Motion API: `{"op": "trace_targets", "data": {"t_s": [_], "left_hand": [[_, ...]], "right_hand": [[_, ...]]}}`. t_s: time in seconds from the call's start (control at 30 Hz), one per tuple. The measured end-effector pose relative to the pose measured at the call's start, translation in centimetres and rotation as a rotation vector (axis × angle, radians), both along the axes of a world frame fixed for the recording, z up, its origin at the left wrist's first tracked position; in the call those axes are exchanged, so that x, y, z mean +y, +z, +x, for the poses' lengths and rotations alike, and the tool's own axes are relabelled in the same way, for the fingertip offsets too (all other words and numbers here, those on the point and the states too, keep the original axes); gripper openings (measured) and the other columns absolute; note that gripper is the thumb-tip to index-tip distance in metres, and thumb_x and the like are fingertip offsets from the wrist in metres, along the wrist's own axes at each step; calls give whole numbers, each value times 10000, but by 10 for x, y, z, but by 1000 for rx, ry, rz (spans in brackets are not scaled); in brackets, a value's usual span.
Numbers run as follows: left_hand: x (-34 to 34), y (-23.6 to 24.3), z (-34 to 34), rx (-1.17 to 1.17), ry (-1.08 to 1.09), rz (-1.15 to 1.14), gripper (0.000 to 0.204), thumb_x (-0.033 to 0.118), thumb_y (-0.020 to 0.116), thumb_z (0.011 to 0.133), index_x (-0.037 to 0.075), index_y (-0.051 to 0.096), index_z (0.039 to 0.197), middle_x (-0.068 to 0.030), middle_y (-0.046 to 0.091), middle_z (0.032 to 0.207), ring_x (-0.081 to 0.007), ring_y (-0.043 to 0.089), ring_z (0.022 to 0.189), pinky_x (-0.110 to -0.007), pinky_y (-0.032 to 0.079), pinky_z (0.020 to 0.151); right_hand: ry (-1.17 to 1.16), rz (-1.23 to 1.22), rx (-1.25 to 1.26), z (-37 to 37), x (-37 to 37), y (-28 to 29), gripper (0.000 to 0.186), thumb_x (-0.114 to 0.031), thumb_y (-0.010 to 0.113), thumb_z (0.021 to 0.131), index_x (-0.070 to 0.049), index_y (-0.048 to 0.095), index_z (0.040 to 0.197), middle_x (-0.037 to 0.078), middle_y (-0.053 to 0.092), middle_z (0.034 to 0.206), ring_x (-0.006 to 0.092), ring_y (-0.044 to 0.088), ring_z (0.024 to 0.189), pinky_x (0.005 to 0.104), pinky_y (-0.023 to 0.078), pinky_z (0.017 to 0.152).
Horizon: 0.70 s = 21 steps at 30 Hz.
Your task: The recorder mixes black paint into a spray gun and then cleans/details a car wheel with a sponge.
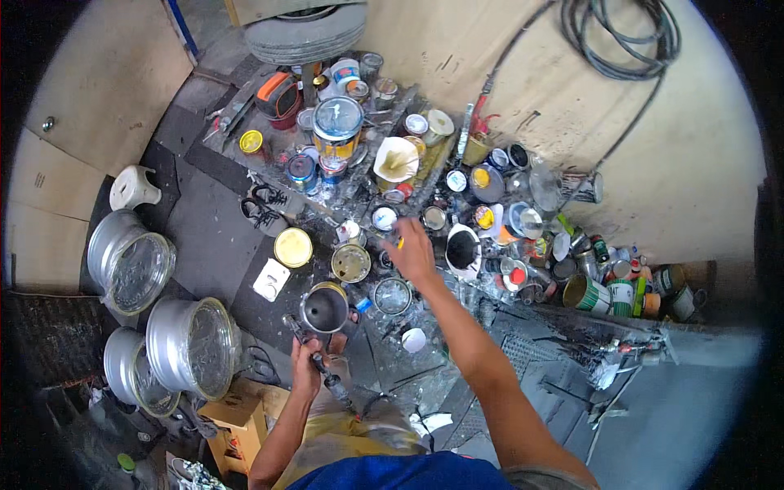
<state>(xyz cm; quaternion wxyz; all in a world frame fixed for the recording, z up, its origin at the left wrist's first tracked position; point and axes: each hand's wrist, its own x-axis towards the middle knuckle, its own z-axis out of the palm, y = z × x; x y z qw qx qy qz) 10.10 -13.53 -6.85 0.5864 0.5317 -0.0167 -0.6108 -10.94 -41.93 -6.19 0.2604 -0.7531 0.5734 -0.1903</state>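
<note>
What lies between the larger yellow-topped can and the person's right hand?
In the head view, a round can with a dull, spotted top lies between the larger yellow-topped can and the right hand.

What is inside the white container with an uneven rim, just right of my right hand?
Inside the white container with an uneven rim, a black surface shows. I cannot tell whether liquid or dry; anything beneath it is covered.

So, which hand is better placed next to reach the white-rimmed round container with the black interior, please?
Probably the right hand: it is nearer the container, while the left hand grips a long, dark metal tool.
</note>
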Motion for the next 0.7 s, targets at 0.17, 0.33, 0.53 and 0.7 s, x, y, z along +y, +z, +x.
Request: {"op": "trace_targets", "data": {"t_s": [0.17, 0.33, 0.53, 0.7], "left_hand": [[-19, -9, 33, 79, 148, 66, 306, 373, 724, 983, 138, 562, 1093, -34, 581, 899, -194, 563, 679, -392, 485, 665], [-46, -22, 38, 90, 129, 79, 284, 402, 724, 999, 180, 563, 1072, 2, 574, 892, -177, 551, 672, -377, 468, 640], [-103, -19, 21, 202, 72, 45, 311, 389, 664, 1067, 112, 558, 1163, -15, 575, 826, -153, 540, 586, -330, 483, 607], [-140, -38, -7, 291, 66, 87, 377, 474, 656, 1062, 127, 576, 1184, -27, 587, 859, -156, 565, 645, -337, 468, 602]], "right_hand": [[139, -68, 284, 42, -61, -46, 482, -214, 941, 765, -58, 680, 1140, 165, 629, 1208, 392, 677, 1122, 478, 579, 975], [326, 92, 434, 37, -82, -64, 487, -262, 951, 754, -2, 757, 1117, 250, 569, 1427, 436, 634, 1263, 485, 586, 1033], [382, 88, 438, 32, -84, -68, 414, -305, 895, 826, 48, 803, 1023, 275, 590, 1360, 436, 654, 1203, 494, 589, 1012], [405, -60, 537, 28, -72, -75, 386, -297, 845, 884, 56, 801, 1032, 298, 606, 1339, 475, 628, 1203, 501, 565, 1020]]}}
